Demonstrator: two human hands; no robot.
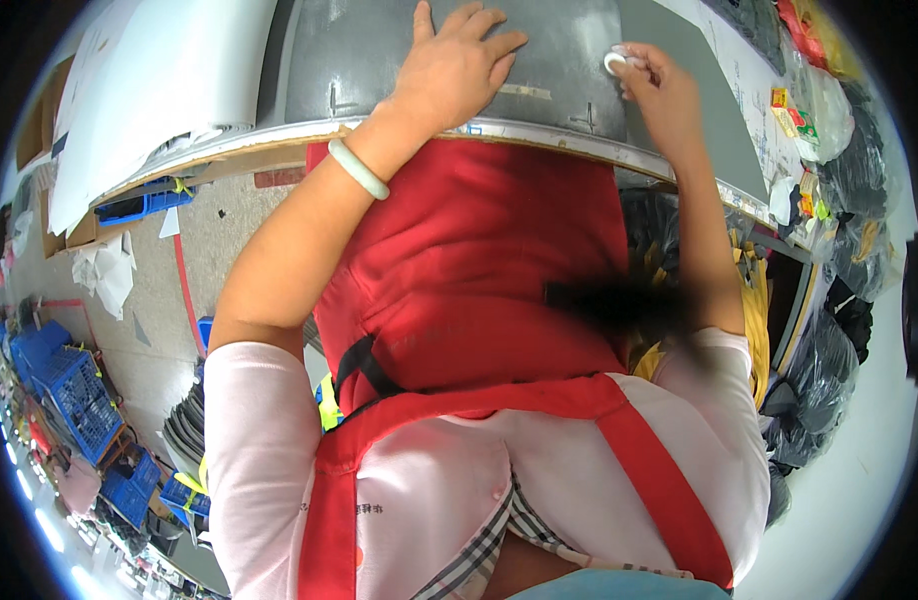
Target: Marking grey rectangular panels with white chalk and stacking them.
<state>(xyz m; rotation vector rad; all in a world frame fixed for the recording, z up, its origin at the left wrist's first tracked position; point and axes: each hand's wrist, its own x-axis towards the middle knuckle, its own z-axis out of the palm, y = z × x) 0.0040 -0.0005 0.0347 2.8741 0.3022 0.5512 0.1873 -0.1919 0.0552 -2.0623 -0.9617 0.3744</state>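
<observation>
My left hand [454, 68] lies with fingers spread on a dark grey rectangular sheet [379, 60] at the table's front edge. That sheet has pale smears, a small tan strip [527, 92] and two cross-shaped marks or slits near its front edge. Between the thumb and fingers of my right hand [664, 85] is a small white disc [614, 63], which looks like tailor's chalk. It is held at the dark sheet's right edge. A plain grey-green sheet [724, 115] extends to the right under that hand.
To the left, a large roll of white sheet [189, 60] overhangs the table edge [269, 137]. Clear plastic bags [819, 100] and small coloured packets [794, 115] crowd the right side. Blue crates [79, 395] stand on the floor at left, near crumpled white paper [106, 270].
</observation>
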